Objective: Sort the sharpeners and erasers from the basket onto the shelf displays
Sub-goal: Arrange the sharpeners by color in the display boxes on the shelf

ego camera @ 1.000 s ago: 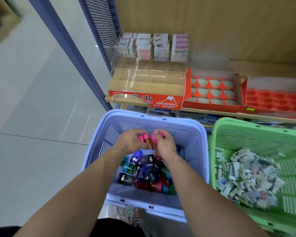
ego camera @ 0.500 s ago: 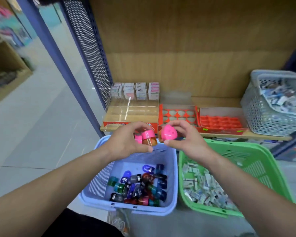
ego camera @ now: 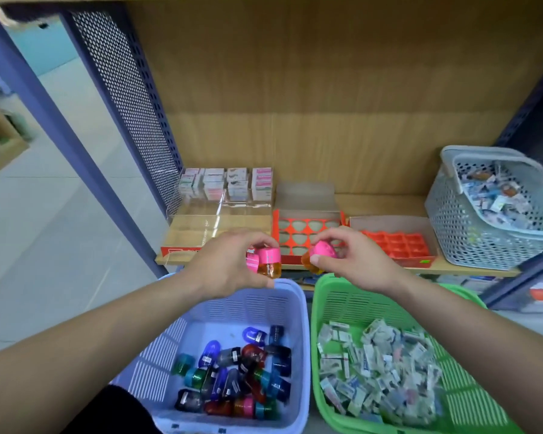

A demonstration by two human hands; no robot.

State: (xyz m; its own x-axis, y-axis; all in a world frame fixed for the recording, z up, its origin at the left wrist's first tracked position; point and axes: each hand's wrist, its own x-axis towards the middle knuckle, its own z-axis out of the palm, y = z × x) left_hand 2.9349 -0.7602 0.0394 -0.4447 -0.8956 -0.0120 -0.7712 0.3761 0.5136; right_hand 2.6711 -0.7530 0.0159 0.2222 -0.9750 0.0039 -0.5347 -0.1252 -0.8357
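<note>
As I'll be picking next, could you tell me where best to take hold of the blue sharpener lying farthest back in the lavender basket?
I'd pinch the blue sharpener across its rounded body, coming down from above. It lies on its side at the pile's far edge, with bare floor of the lavender basket beyond it; a dark sharpener crowds its right.

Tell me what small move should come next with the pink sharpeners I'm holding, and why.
Probably reach the right hand forward and seat its pink-capped orange plastic sharpener in an empty cut-out of the red cardboard tray on the wooden shelf. Both hands are raised in front of that tray, the left hand gripping more pink-capped sharpeners, and the tray's visible rounded holes look empty.
</note>
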